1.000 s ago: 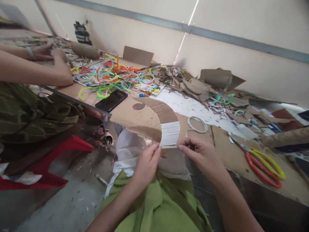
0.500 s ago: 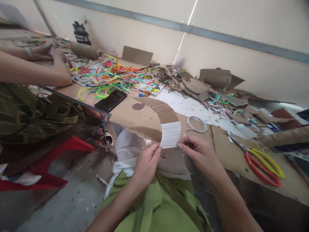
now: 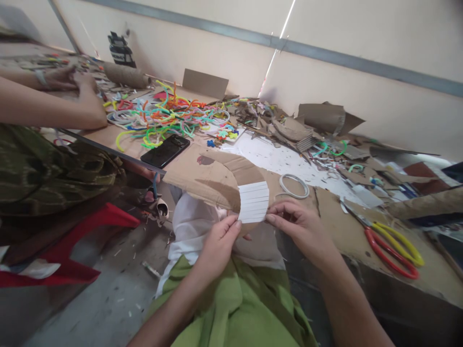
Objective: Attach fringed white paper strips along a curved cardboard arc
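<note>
A curved cardboard piece (image 3: pixel 246 168) reaches from the table edge over my lap, its near part covered by side-by-side white strips (image 3: pixel 253 202). My left hand (image 3: pixel 223 238) pinches the lower left corner of the white-striped part between thumb and fingers. At the lower right corner, my right hand (image 3: pixel 291 221) has its thumb and index finger closed on the same piece. A coil of white cord (image 3: pixel 294 186) lies just beyond my right hand. Scissors with red and yellow handles (image 3: pixel 392 246) rest on cardboard to the right.
A black phone (image 3: pixel 165 150) lies by the table edge, beside a heap of colourful pipe cleaners (image 3: pixel 170 115). Cardboard scraps (image 3: pixel 289 130) are piled along the wall. Another person's arms (image 3: pixel 54 101) rest at the left, above a red stool (image 3: pixel 72 250).
The curved cardboard has shifted slightly left and turned a little, its far end lower. Both hands keep their grip on it.
</note>
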A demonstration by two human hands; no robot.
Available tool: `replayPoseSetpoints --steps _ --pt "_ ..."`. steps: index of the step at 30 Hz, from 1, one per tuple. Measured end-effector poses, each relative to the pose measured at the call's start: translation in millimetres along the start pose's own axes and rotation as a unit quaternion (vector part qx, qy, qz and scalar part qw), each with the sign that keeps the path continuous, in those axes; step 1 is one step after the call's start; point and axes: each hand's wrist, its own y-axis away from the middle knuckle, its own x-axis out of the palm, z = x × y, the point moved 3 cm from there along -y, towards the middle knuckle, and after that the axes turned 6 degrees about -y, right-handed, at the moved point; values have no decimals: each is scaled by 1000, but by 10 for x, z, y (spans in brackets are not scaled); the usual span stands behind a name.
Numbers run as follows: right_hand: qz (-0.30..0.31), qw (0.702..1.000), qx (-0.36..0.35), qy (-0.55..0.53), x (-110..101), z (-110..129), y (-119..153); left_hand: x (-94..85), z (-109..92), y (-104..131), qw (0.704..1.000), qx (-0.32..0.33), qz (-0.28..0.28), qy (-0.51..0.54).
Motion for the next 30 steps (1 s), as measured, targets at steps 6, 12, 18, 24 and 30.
replayPoseSetpoints --steps 6,12,18,24,30 --pt "-26 999 29 -28 -52 -27 12 4 10 1 1000 12 -11 7" --pt "51 996 2 -67 61 27 -22 81 -3 34 1000 -4 16 -24" --pt "86 993 -5 -82 61 4 12 39 -39 -5 999 22 19 -44" --pt "70 997 -35 -27 12 113 39 104 29 -81 997 -8 16 70" --pt "-153 974 -10 168 -746 -178 277 76 -1 -74 994 -2 -28 107"
